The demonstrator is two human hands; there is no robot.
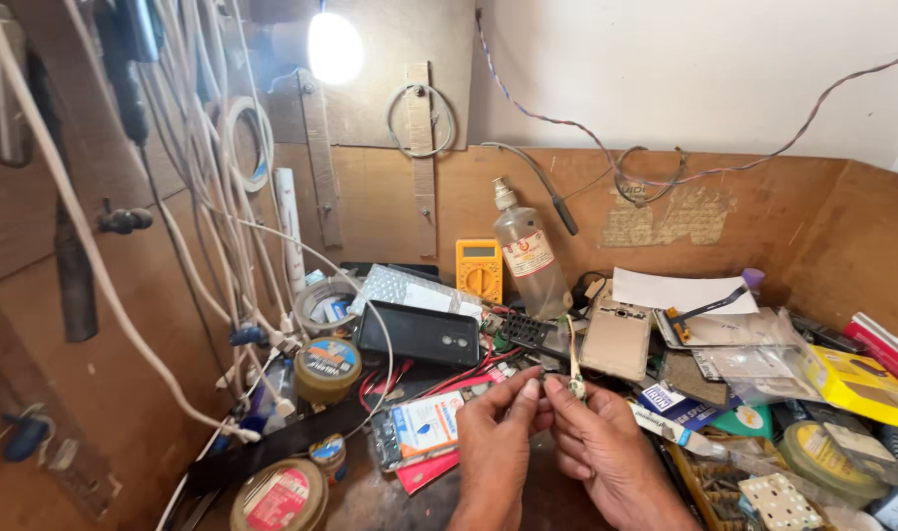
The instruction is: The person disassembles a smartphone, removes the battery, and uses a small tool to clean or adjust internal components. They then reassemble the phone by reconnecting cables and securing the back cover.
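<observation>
Low in the middle of the head view, my left hand (495, 433) and my right hand (603, 447) meet over a cluttered workbench. Their fingertips pinch a small part with a thin pale strip (574, 362) that sticks upward from between them. The part itself is too small to make out. A black phone (419, 333) lies flat just beyond the hands. A beige rectangular case (618, 341) sits to the right of the strip.
A yellow multimeter (478, 268) and a clear bottle (529, 256) stand against the back wall. Round tins (328, 366) and white cables (203, 197) crowd the left. A yellow box (855, 382), packets and papers fill the right. A lit lamp (334, 47) hangs above.
</observation>
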